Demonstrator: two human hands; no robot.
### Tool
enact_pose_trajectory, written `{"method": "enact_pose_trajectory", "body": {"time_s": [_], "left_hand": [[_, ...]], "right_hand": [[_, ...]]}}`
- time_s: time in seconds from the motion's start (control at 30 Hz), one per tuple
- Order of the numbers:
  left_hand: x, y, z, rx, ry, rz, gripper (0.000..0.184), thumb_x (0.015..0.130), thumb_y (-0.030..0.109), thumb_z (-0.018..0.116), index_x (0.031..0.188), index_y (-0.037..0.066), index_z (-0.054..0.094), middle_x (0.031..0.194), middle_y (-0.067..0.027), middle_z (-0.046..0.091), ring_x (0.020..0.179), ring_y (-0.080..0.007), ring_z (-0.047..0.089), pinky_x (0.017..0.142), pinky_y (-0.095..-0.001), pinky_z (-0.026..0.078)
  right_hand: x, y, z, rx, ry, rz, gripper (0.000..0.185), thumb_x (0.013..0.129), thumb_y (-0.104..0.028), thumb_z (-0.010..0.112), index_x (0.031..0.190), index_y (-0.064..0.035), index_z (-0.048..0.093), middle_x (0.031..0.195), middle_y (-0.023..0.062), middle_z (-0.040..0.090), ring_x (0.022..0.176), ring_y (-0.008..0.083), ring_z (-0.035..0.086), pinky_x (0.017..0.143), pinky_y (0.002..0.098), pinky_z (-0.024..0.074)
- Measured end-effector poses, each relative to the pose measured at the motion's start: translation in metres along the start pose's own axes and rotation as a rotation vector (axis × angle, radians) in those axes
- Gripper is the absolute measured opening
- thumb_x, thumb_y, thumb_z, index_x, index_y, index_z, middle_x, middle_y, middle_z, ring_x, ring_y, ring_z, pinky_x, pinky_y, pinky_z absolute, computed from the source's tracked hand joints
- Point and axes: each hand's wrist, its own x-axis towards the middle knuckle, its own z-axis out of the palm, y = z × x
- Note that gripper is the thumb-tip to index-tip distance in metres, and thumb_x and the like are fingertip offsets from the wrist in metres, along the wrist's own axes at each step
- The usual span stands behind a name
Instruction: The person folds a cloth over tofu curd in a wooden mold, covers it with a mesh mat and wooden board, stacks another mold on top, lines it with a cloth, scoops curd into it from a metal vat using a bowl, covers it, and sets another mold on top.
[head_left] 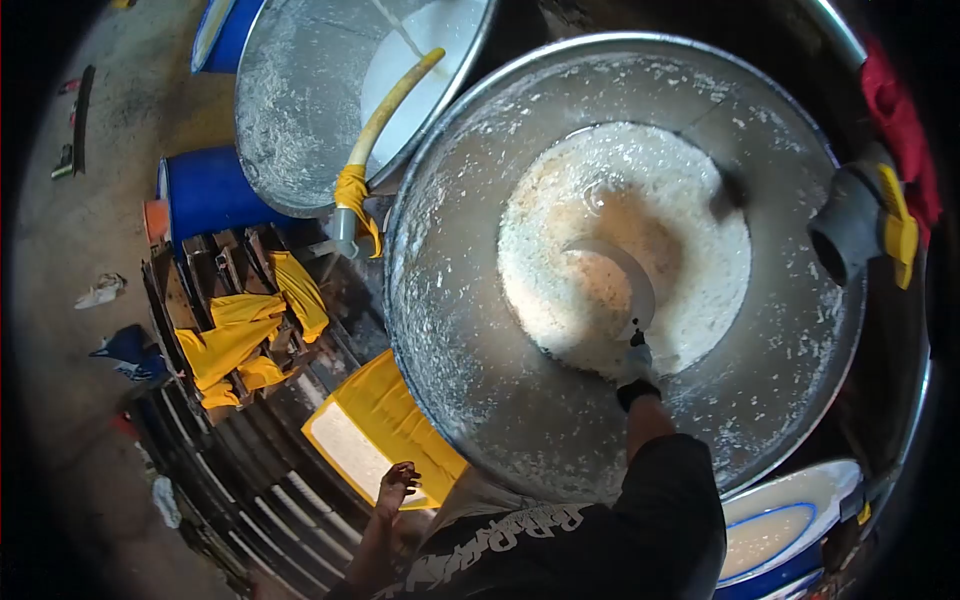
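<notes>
— where do we have the curved tool (640, 287)?
— just beyond our right hand (636, 370), over the pale mix (540, 285) in the big vat (450, 330). our gloved fingers are wrapped round its near end.
— does it dip into the mix?
— we can't tell from above.
— and our left hand (397, 487)?
— well apart from the tool, outside the vat. it's released, fingers loosely bent, in front of the yellow box (352, 448) as we look down. whether it touches the box, we can't tell.
</notes>
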Motion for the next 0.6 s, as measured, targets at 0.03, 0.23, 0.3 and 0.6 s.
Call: {"method": "enact_pose_trajectory", "body": {"time_s": [0.03,0.23,0.3,0.6], "left_hand": [[-0.005,0.006,0.0,-0.036,-0.069,0.081,0.033,0.092,0.035,0.066,0.118,0.016,0.06,0.098,-0.0067,0.069,0.078,-0.0169,0.066,0.068,-0.0317,0.05],[0.003,0.001,-0.018,-0.122,-0.043,0.064,0.037,0.09,0.032,0.059,0.124,0.016,0.059,0.102,-0.0076,0.068,0.081,-0.0202,0.067,0.069,-0.0316,0.05],[0.01,-0.006,-0.015,-0.091,0.026,0.008,0.035,0.091,0.032,0.062,0.122,0.015,0.059,0.101,-0.0073,0.068,0.079,-0.0197,0.067,0.069,-0.0303,0.049],[0.021,-0.067,-0.024,-0.127,0.012,0.133,0.026,0.094,0.036,0.064,0.11,0.016,0.06,0.092,-0.0022,0.068,0.072,-0.0131,0.066,0.061,-0.0272,0.049]], "right_hand": [[0.006,0.002,-0.002,-0.057,-0.096,0.018,0.019,0.088,-0.021,0.061,0.077,-0.0099,0.052,0.058,0.0026,0.051,0.039,0.0157,0.045,0.037,0.031,0.0379],[0.011,-0.002,-0.024,-0.219,-0.498,0.1,0.018,0.089,-0.022,0.061,0.077,-0.0094,0.054,0.058,0.0029,0.051,0.039,0.016,0.045,0.037,0.031,0.0378],[-0.001,-0.011,-0.039,-0.232,-0.578,0.111,0.018,0.089,-0.022,0.061,0.077,-0.0092,0.054,0.058,0.003,0.051,0.04,0.016,0.045,0.037,0.0309,0.0377],[-0.146,-0.024,-0.093,-0.229,-0.701,0.093,0.015,0.087,-0.018,0.065,0.082,-0.0073,0.058,0.058,0.0036,0.052,0.042,0.0173,0.049,0.04,0.0325,0.0418]]}}
